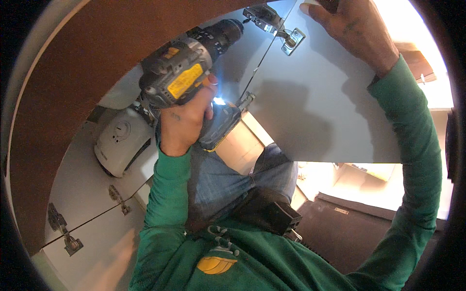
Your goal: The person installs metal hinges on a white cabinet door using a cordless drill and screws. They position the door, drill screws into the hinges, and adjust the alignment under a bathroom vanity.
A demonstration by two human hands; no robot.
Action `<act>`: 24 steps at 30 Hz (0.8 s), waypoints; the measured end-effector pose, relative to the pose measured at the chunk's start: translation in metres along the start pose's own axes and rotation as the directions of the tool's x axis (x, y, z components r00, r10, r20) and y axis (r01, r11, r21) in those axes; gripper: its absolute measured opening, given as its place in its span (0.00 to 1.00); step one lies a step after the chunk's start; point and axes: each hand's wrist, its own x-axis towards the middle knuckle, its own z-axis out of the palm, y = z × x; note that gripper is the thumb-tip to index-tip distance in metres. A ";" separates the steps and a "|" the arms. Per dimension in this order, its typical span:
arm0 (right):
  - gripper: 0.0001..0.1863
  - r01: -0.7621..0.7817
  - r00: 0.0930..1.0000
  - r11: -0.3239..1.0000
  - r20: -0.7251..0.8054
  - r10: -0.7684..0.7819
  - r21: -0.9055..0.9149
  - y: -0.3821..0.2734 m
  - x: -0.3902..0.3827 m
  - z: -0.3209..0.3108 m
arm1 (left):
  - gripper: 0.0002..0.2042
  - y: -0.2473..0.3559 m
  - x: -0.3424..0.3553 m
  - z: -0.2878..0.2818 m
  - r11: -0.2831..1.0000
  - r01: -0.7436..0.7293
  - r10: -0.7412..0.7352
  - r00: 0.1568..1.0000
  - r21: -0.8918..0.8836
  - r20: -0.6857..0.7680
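My left hand (187, 119) is wrapped round the handle of a black and yellow cordless drill (177, 72). Its chuck points up and right, and the bit tip is close to an upper metal hinge (264, 18); I cannot tell whether they touch. The drill's work light glows above its battery base. That hinge joins the cabinet side to a pale grey cabinet door (320, 106). At the door's upper part is my right hand (352, 26), thumb stretched out and the other fingers bent, seemingly gripping it; the top of the picture cuts off the fingertips.
A second hinge (246, 100) sits lower along the same seam. On the left are a white boxy appliance with a dial (119, 140) and another door with hinges (73, 242). A brown curved panel edge (39, 121) frames the left. A dark case (335, 233) lies at lower right.
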 end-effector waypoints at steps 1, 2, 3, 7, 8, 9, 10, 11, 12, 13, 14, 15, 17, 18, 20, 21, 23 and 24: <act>0.19 -0.059 0.998 0.998 0.022 0.058 0.022 0.006 0.004 0.002 | 0.07 0.006 0.000 -0.001 1.000 -0.005 0.005 1.000 0.001 -0.026; 0.19 -0.070 0.997 0.996 0.033 0.069 0.051 0.006 0.003 0.000 | 0.07 0.002 -0.001 -0.002 0.999 -0.054 0.054 0.998 0.005 -0.015; 0.19 -0.083 0.996 0.993 0.044 0.079 0.080 0.005 0.002 -0.001 | 0.07 -0.009 -0.001 -0.001 0.995 -0.104 0.104 0.995 0.009 -0.003; 0.18 -0.039 0.999 0.999 -0.001 0.039 0.008 0.014 0.002 0.004 | 0.07 -0.018 -0.003 0.007 0.990 -0.037 0.033 0.999 -0.138 -0.029; 0.18 -0.022 0.999 1.000 -0.034 0.021 -0.022 0.005 -0.001 0.002 | 0.07 -0.017 -0.004 0.009 0.983 0.006 -0.014 0.999 -0.183 -0.043; 0.18 -0.005 0.998 0.999 -0.066 0.002 -0.052 -0.012 -0.010 -0.001 | 0.08 -0.012 -0.005 0.011 0.974 0.045 -0.060 0.997 -0.221 -0.058; 0.17 -0.017 0.996 0.998 -0.083 0.012 -0.055 -0.012 -0.011 -0.002 | 0.08 -0.008 -0.005 0.014 0.961 0.082 -0.102 0.993 -0.262 -0.062; 0.17 -0.025 0.995 0.998 -0.101 0.019 -0.059 -0.012 -0.012 -0.003 | 0.08 -0.008 -0.006 0.016 0.967 0.055 -0.076 0.994 -0.249 -0.074; 0.16 -0.051 0.994 0.998 -0.101 0.047 -0.030 0.004 -0.006 0.001 | 0.08 -0.009 -0.008 0.019 0.971 0.028 -0.050 0.995 -0.236 -0.087; 0.16 -0.080 0.992 0.997 -0.094 0.080 0.004 0.011 -0.004 0.005 | 0.09 -0.010 -0.010 0.021 0.976 0.009 -0.030 0.995 -0.218 -0.095; 0.15 -0.089 0.992 0.996 -0.093 0.087 -0.021 0.013 -0.005 0.005 | 0.09 -0.010 -0.010 0.022 0.970 0.020 -0.043 0.995 -0.242 -0.089; 0.15 -0.097 0.992 0.994 -0.091 0.093 -0.045 0.011 -0.006 0.004 | 0.08 -0.009 -0.010 0.022 0.964 0.032 -0.055 0.995 -0.266 -0.083; 0.15 -0.097 0.990 0.992 -0.107 0.089 -0.080 -0.001 -0.008 0.002 | 0.08 -0.005 -0.010 0.020 0.955 0.073 -0.101 0.991 -0.286 -0.087; 0.15 -0.095 0.989 0.991 -0.127 0.082 -0.099 -0.014 -0.014 -0.001 | 0.08 0.000 -0.008 0.020 0.952 0.100 -0.132 0.987 -0.290 -0.092; 0.15 -0.085 0.986 0.993 -0.151 0.071 -0.084 -0.012 -0.016 -0.001 | 0.08 0.007 -0.009 0.021 0.940 0.133 -0.175 0.978 -0.313 -0.110; 0.16 -0.076 0.986 0.996 -0.150 0.067 -0.051 0.008 -0.010 0.006 | 0.09 0.009 -0.010 0.022 0.931 0.142 -0.192 0.974 -0.335 -0.122; 0.16 -0.081 0.989 0.996 -0.125 0.076 -0.039 0.014 -0.005 0.007 | 0.09 0.015 -0.010 0.026 0.922 0.154 -0.212 0.969 -0.356 -0.128; 0.16 -0.095 0.991 0.994 -0.103 0.089 -0.056 0.011 -0.005 0.003 | 0.09 0.019 -0.010 0.027 0.923 0.157 -0.212 0.969 -0.351 -0.124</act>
